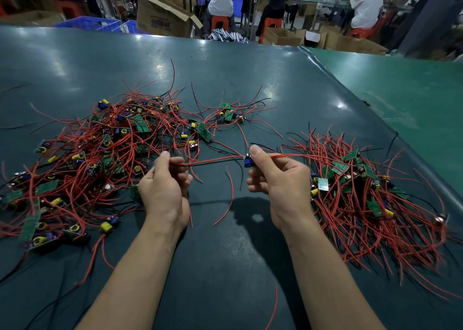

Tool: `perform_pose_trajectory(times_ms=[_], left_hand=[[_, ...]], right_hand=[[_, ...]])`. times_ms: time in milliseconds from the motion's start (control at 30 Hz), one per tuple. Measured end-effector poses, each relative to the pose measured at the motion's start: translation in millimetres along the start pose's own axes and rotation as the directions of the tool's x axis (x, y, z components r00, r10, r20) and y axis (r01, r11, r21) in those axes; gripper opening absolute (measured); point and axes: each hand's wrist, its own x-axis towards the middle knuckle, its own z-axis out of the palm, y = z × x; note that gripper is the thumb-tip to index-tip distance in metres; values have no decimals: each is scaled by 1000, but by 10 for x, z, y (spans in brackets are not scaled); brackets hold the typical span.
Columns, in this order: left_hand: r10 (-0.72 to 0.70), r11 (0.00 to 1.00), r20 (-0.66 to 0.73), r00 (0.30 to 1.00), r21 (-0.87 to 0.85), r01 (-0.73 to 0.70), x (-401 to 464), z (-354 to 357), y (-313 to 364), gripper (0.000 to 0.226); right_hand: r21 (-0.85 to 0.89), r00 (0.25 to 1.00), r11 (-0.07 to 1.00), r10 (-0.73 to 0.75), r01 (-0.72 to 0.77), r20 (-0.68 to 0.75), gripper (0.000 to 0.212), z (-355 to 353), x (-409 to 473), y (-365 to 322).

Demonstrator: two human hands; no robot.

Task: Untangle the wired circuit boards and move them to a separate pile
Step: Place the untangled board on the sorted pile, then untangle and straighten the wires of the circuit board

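Left hand (162, 186) raised above the dark green rubber-topped table (225, 78), fingers clenched around the red and black wire pair (213, 161) near its free end. Right hand (278, 176) level with it, thumb and fingers pinching a small wired circuit board with a blue component (248, 161), held clear of the table between the 2 heaps. Wire pair stretched almost straight from left hand to held board; another red lead trailing past the right thumb toward the right. Large tangled heap of green circuit boards with red wires and yellow parts (87, 159) lying left of the hands. Tidier separate pile of wired boards (370, 191) lying right, wires mostly fanned toward the near edge. Smaller loose cluster of boards (228, 115) farther back, apart from both.
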Motion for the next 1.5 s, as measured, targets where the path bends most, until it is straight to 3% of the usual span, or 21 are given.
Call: perform_pose_trajectory(times_ms=[133,233,300,400,600,733,867,1000,1100,1167,1267,1333,1400,1500], left_hand=[[3,1000,99,995,-7,-3,0,-9,29,58],[-35,999,184,982,32,29,-9,-24,15,73],[-42,998,213,976,52,31,-23,-18,6,77],[-51,998,225,973,51,40,-28,-29,6,79],[-31,997,228,973,72,15,-39,-61,15,73],[137,960,217,967,212,-184,-61,-41,-7,49],[265,798,368,891,435,-417,-114,-56,-93,32],[297,574,529,795,567,-591,-180,-120,-127,23],[380,359,637,670,566,-742,-193,-159,-95,25],[397,254,662,635,586,-770,-186,-176,-83,22],[438,125,641,630,651,-749,-164,-202,-27,19],[507,-15,584,634,741,-671,-131,-238,54,15],[563,-153,483,671,859,-489,-83,-289,161,18],[534,-214,289,795,955,-203,-57,-362,301,33]], right_hand=[[113,999,993,22,-17,-39,19,-25,26,-47],[307,974,950,19,52,-226,16,-45,52,-88],[518,925,847,94,120,-369,15,-95,71,-125],[746,886,653,259,132,-384,12,-230,113,-182],[726,893,680,262,100,-367,14,-274,134,-174],[642,902,762,332,-85,-275,19,-195,149,-110],[456,930,870,306,-185,-206,7,-83,94,-29],[190,979,979,113,-79,-173,5,11,64,70],[15,996,1000,20,-19,-90,3,70,30,146],[-92,999,996,-14,10,-41,3,104,4,203],[-230,997,970,-71,73,17,4,131,-17,280],[-305,994,946,-98,107,45,6,129,-24,320],[-361,992,924,-105,125,76,5,123,-26,350],[-407,988,902,-102,141,116,3,120,-24,370]])
